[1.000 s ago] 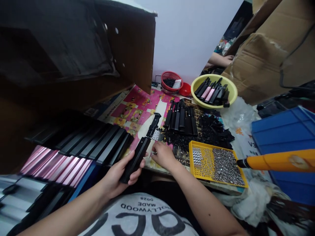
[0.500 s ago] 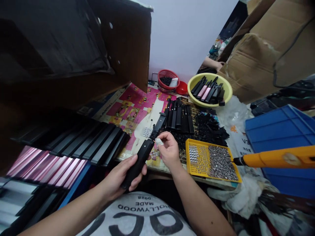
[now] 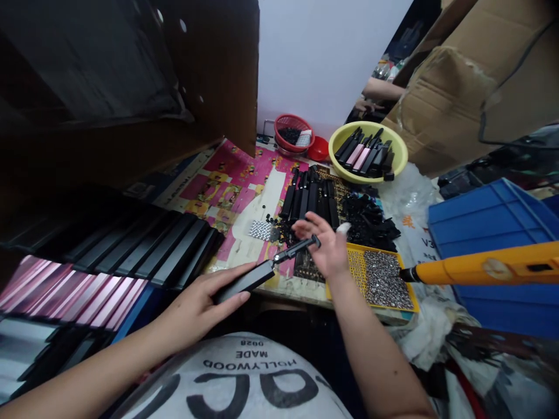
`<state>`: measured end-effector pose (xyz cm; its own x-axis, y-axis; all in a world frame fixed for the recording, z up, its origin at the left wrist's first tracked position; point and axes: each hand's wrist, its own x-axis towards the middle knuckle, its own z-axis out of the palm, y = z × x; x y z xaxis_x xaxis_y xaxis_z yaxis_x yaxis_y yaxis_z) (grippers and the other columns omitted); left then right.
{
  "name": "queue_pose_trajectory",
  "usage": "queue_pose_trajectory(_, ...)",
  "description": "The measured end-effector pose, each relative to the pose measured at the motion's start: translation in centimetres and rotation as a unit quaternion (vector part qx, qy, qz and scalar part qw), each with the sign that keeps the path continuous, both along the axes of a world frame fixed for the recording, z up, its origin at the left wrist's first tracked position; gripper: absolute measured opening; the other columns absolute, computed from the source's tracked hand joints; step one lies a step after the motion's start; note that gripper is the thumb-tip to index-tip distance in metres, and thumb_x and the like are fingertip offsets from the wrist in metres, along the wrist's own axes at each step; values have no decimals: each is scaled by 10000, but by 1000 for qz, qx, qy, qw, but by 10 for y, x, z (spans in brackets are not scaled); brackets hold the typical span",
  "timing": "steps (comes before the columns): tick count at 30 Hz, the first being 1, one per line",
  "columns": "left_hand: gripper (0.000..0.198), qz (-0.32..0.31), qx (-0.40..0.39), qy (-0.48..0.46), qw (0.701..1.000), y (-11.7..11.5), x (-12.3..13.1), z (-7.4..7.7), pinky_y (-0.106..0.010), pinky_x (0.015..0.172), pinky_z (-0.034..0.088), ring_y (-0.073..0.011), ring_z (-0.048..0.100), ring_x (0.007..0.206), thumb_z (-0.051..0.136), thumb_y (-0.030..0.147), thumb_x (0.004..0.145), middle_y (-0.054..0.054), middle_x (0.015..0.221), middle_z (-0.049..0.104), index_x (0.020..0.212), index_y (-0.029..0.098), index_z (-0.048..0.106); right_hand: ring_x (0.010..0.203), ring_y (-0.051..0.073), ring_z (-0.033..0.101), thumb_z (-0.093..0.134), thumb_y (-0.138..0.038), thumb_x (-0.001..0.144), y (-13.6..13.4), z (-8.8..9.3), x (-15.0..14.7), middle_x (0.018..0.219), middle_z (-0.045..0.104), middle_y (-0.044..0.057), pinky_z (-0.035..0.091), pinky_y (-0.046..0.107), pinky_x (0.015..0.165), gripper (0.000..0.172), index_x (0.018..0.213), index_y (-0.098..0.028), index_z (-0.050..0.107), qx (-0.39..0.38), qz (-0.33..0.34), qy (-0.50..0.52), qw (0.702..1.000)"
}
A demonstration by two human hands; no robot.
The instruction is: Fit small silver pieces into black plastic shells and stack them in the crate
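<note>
My left hand (image 3: 198,305) grips a long black plastic bar (image 3: 262,270) by its near end, holding it almost level above the table's front edge. My right hand (image 3: 325,244) hovers over the bar's narrow far tip, its fingers spread and nothing visible in them. Just beyond that hand lie a row of similar black bars (image 3: 311,198) and a heap of small black parts (image 3: 371,218). A yellow mesh tray (image 3: 384,280) with several small metal screws sits right of my right hand. A small patch of metal pieces (image 3: 262,231) lies on the pink printed sheet (image 3: 231,183).
Black and pink bars (image 3: 109,262) are stacked at the left under a large dark cardboard box (image 3: 131,87). A yellow bowl (image 3: 367,152) of bars and a red basket (image 3: 293,131) stand at the back. An orange tool (image 3: 484,269) lies before a blue crate (image 3: 493,244). Another person's arm (image 3: 379,88) shows far back.
My left hand has tilted the bar from pointing away to nearly level and rightward. My right hand left its pinch at the bar's middle and moved right with fingers spread.
</note>
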<state>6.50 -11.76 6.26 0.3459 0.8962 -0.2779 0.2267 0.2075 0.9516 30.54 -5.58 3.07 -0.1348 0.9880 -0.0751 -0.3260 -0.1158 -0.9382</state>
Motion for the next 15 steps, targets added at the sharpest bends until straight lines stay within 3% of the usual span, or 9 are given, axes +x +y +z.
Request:
queue_pose_trajectory(2, 417, -17, 75, 16, 997, -3, 4, 5, -343, 930, 406, -257, 563, 1016, 682, 243, 700, -54, 1070, 653, 1114, 280, 650, 1074, 224, 570, 218, -762, 750, 6, 1, 4, 1090, 631, 108, 446, 394, 882, 741, 1116, -193, 521, 0, 7, -46, 999)
queue_pose_trajectory(6, 467, -105, 91, 3, 990, -7, 16, 3, -348, 915, 414, -265, 584, 992, 656, 191, 714, -64, 1078, 650, 1170, 282, 614, 1048, 216, 585, 269, -723, 775, -7, 2, -32, 1064, 650, 113, 430, 384, 906, 713, 1111, -161, 552, -48, 214, -9, 976)
queue_pose_trajectory(8, 488, -132, 114, 23, 984, -6, 20, 0, -334, 901, 420, -255, 586, 993, 641, 198, 732, -57, 1099, 643, 1208, 289, 582, 1017, 204, 599, 276, -668, 813, -13, 3, -52, 1036, 659, 101, 406, 384, 937, 651, 1091, -155, 563, -52, 265, 58, 961)
queue_pose_trajectory(11, 466, -134, 132, 76, 979, 0, 21, 3, -320, 892, 414, -237, 585, 991, 622, 255, 763, -49, 1109, 636, 1223, 280, 555, 933, 192, 627, 226, -624, 844, -13, 5, -66, 951, 673, 91, 409, 391, 933, 602, 982, -156, 579, -54, 194, 94, 975)
queue_pose_trajectory(15, 266, -109, 132, 164, 971, 21, -1, 9, -266, 724, 438, -191, 591, 792, 600, 365, 775, -33, 894, 650, 998, 220, 598, 919, 202, 623, 233, -603, 847, -11, -8, -64, 932, 667, 99, 433, 388, 904, 556, 910, -172, 579, -10, 33, 39, 999)
